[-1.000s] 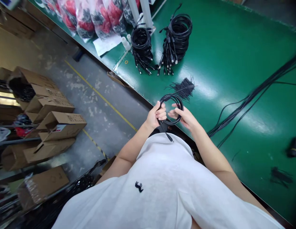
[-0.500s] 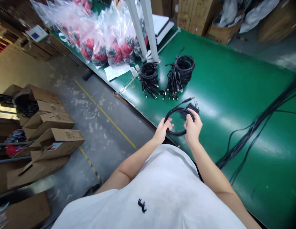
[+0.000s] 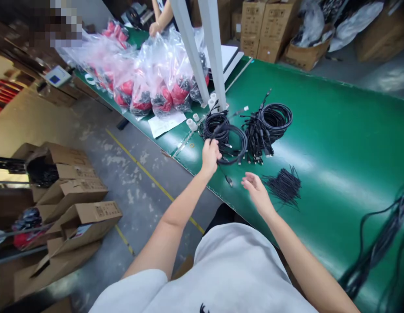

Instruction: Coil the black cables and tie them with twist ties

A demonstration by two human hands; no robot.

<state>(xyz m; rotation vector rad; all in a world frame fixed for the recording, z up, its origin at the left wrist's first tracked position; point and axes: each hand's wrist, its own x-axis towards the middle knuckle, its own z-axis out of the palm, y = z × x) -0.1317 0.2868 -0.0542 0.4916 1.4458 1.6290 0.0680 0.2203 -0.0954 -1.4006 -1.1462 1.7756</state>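
Observation:
My left hand [image 3: 210, 155] grips a coiled black cable [image 3: 235, 143] and holds it out over the nearer stack of coiled cables [image 3: 214, 124] on the green table [image 3: 335, 143]. A loose plug end hangs below the coil. My right hand [image 3: 255, 190] hovers open and holds nothing, close to the table's front edge, just left of a bundle of black cable ties [image 3: 284, 185]. A second, larger stack of coiled cables [image 3: 270, 121] lies to the right of the first.
Clear bags of red and black parts [image 3: 150, 87] crowd the table's far left. A white post [image 3: 202, 48] rises behind the stacks. Long loose black cables [image 3: 378, 243] trail at the right. Open cardboard boxes [image 3: 74, 208] stand on the floor left. Another person's arm [image 3: 158, 19] shows at the far end.
My right hand let go of the coil and drew back open. My left hand carried the coil forward to the nearer stack. The view tilted up.

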